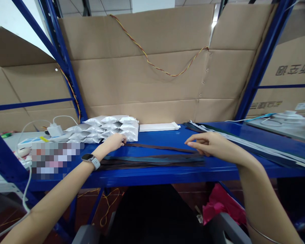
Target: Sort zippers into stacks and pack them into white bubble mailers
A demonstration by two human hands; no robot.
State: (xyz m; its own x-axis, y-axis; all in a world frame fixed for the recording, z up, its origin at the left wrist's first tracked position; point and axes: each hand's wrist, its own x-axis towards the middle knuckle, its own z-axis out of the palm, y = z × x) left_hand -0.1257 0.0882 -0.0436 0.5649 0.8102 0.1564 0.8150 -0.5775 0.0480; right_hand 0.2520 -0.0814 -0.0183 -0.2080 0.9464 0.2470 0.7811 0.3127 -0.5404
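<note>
My left hand (pixel 114 143) sits curled at the left end of a dark brown strip (pixel 160 147), and I can't tell whether it's pinching; my right hand (pixel 209 144) is open, just beside the other end. The strip lies at 12 o'clock on the blue steel worktop (pixel 218 169), beyond a pile of teal and brown strips (pixel 152 160). Foil packets (pixel 109 128) crowd 11 o'clock.

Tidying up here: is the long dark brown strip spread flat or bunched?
Spread flat: the long dark brown strip lies straight on the blue steel shelf, no visible folds.
</note>
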